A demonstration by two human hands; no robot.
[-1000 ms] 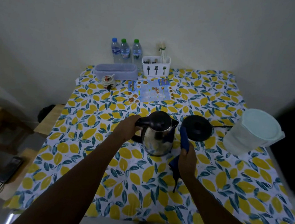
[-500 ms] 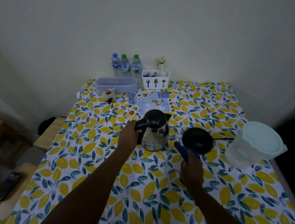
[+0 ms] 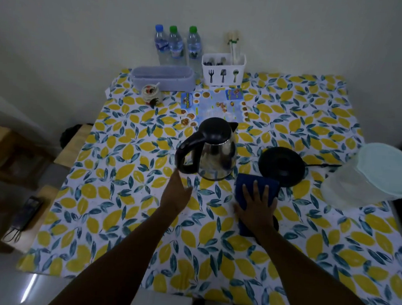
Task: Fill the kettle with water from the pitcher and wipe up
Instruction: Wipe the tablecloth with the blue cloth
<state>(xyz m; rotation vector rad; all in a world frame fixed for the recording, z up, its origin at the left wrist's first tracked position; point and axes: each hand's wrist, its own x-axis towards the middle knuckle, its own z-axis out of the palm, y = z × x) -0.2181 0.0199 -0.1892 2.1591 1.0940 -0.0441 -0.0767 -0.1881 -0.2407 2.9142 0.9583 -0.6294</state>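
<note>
Lemon-print tablecloth (image 3: 126,214), smooth and glossy like wipeable vinyl, covers a table against a pale wall. At the far left edge sit a lavender oblong plastic box (image 3: 162,78) and a small round jar (image 3: 151,94); behind them stand three clear water bottles (image 3: 176,44), then a white cutlery caddy (image 3: 223,69). Nearer the middle stands the kettle (image 3: 211,152), a rounded steel body with a black lid closed on top and a black loop handle pointing left. The left hand (image 3: 176,195) hovers just below that handle, fingers loose and slightly curled, gripping nothing. To the right, the right hand (image 3: 257,207) lies flat with fingers spread, pressing a dark blue cloth (image 3: 256,188) onto the table; the cloth looks soft and thick, folded into a rectangle. Just beyond it is the round black kettle base (image 3: 282,165), its cord running right. At the far right stands the pitcher (image 3: 372,177), translucent plastic with a pale round lid. One likely risk: a wide wiping stroke could push the damp cloth over the electric base, or nudge the kettle and spill it.
</note>
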